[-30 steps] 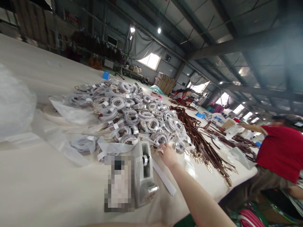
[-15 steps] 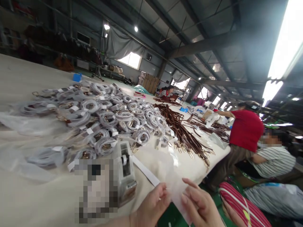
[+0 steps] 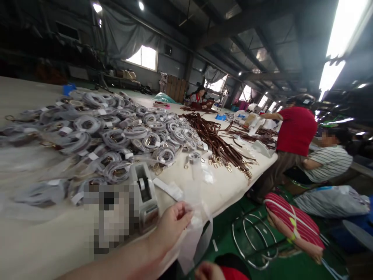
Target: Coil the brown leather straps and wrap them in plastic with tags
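Observation:
My left hand [image 3: 175, 223] pinches a thin translucent wrapping strip [image 3: 190, 241] between thumb and fingers beside the table edge. The strip hangs down past the edge. Low in the frame, my right hand [image 3: 209, 271] is cut off and blurred, apart from the strip, so its fingers cannot be read. Just left of my left hand stands a grey tape dispenser [image 3: 143, 194], with a white strip [image 3: 169, 189] reaching out from it. Beyond lies a large pile of coiled straps wrapped in translucent film [image 3: 116, 132], with gold clasps and white tape bands.
Brown straps [image 3: 215, 140] with gold hooks lie in a bundle on the cream-covered table [image 3: 227, 186]. A pixelated patch covers something left of the dispenser. A person in red [image 3: 295, 128] leans over the table; another sits behind. A red striped cushioned stool [image 3: 294, 217] stands at right.
My right hand has let go of the strip and dropped down to the bottom edge. My left hand keeps the strip and has shifted left and up in view. The camera has turned slightly.

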Motion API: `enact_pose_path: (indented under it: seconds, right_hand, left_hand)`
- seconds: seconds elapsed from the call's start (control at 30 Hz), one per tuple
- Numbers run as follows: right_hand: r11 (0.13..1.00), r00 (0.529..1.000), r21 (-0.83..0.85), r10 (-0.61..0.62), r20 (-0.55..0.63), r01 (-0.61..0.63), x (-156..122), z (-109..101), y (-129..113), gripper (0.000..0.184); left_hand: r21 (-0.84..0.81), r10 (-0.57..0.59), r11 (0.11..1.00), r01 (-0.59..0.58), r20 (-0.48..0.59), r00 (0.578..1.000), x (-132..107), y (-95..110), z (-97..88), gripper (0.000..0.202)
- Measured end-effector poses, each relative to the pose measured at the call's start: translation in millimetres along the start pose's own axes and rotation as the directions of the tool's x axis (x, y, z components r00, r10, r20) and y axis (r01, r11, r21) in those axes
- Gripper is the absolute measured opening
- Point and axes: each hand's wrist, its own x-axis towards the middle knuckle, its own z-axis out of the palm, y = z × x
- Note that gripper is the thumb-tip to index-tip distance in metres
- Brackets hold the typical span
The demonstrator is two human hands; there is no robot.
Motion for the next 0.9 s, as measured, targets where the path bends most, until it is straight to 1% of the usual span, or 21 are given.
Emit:
enact_pose_path:
  seconds: [0.03,0.07,0.1,0.13,0.2,0.27,0.3,0.37,0.4,0.43,0.47,0.5,0.53,0.57,0.6,0.63,0.67,0.7,0.73,0.77,0.9]
  right_hand:
    - [1.0,0.995,0.013,0.014,-0.098,-0.013,0,-3,1,0.034]
    - [0.999,0.978,0.03,0.017,-0.207,-0.011,-1,-8,-1,0.043]
    - [0.999,0.951,0.051,0.006,-0.308,0.01,-2,-12,-5,0.05]
    - [0.995,0.931,0.08,-0.019,-0.366,0.052,-4,-16,-12,0.051]
    - [0.972,0.946,0.194,-0.067,-0.317,0.134,-4,-19,-29,0.047]
    - [0.936,0.978,0.327,-0.067,-0.195,0.129,-2,-15,-43,0.047]
    - [0.924,0.983,0.367,-0.047,-0.176,0.11,1,-11,-46,0.047]
    - [0.917,0.977,0.39,0.001,-0.211,0.083,5,-2,-45,0.044]
    - [0.921,0.974,0.382,0.008,-0.225,0.08,6,3,-41,0.042]
    - [0.926,0.975,0.368,0.003,-0.222,0.081,6,7,-36,0.041]
    - [0.933,0.978,0.35,-0.007,-0.208,0.081,5,12,-31,0.04]
    - [0.943,0.984,0.324,-0.017,-0.175,0.074,3,16,-25,0.039]
    - [0.956,0.992,0.287,-0.027,-0.124,0.062,0,21,-21,0.037]
    - [0.97,0.997,0.237,-0.038,-0.069,0.054,-2,26,-17,0.034]
    - [0.983,0.998,0.177,-0.054,-0.02,0.056,-5,31,-13,0.03]
    - [0.992,0.997,0.108,-0.074,0.019,0.072,-7,35,-11,0.026]
    - [0.994,0.994,0.037,-0.1,0.052,0.098,-8,38,-10,0.021]
    - [0.991,0.989,-0.031,-0.128,0.079,0.131,-8,41,-10,0.017]
    - [0.983,0.983,-0.09,-0.152,0.103,0.161,-8,42,-10,0.016]
    - [0.973,0.977,-0.138,-0.166,0.133,0.184,-8,43,-11,0.017]
    - [0.947,0.958,-0.243,-0.147,0.247,0.208,-8,42,-11,0.02]
  left_hand:
    - [0.004,-0.012,1.0,0.012,0.028,1.0,-2,-4,1.9,0.04]
    - [0.01,-0.022,1.0,0.021,0.062,0.998,-5,-8,4.3,0.041]
    - [0.017,-0.029,0.999,0.027,0.103,0.994,-8,-12,6.8,0.042]
    - [0.026,-0.035,0.999,0.032,0.157,0.987,-12,-15,9.1,0.042]
    - [0.072,-0.037,0.997,0.016,0.299,0.953,-19,-18,12.5,0.035]
    - [0.21,-0.017,0.975,-0.068,0.381,0.924,-26,-16,13.3,0.02]
    - [0.303,0.006,0.944,-0.134,0.388,0.922,-28,-13,12.9,0.013]
    - [0.461,0.07,0.851,-0.25,0.372,0.925,-30,-7,11.1,0.011]
    - [0.495,0.105,0.821,-0.286,0.362,0.926,-30,-5,10.0,0.013]
    - [0.494,0.133,0.814,-0.306,0.354,0.926,-29,-3,9.1,0.015]
    - [0.467,0.147,0.83,-0.305,0.345,0.927,-28,-3,8.4,0.014]
    - [0.424,0.131,0.865,-0.269,0.328,0.936,-26,-4,8.0,0.012]
    - [0.363,0.074,0.912,-0.19,0.31,0.948,-24,-6,7.9,0.013]
    - [0.287,-0.029,0.956,-0.061,0.299,0.954,-23,-9,8.3,0.018]
    - [0.201,-0.158,0.974,0.1,0.301,0.94,-22,-13,9.0,0.027]
    - [0.117,-0.284,0.958,0.261,0.312,0.907,-22,-15,10.0,0.037]
    - [0.04,-0.379,0.921,0.387,0.323,0.867,-22,-17,11.1,0.045]
    - [-0.022,-0.43,0.887,0.461,0.326,0.842,-23,-18,12.3,0.051]
    - [-0.064,-0.441,0.873,0.483,0.318,0.839,-24,-17,13.2,0.054]
    - [-0.089,-0.422,0.881,0.464,0.292,0.858,-25,-15,13.9,0.055]
    - [-0.115,-0.25,0.958,0.262,0.11,0.962,-21,-3,12.0,0.05]
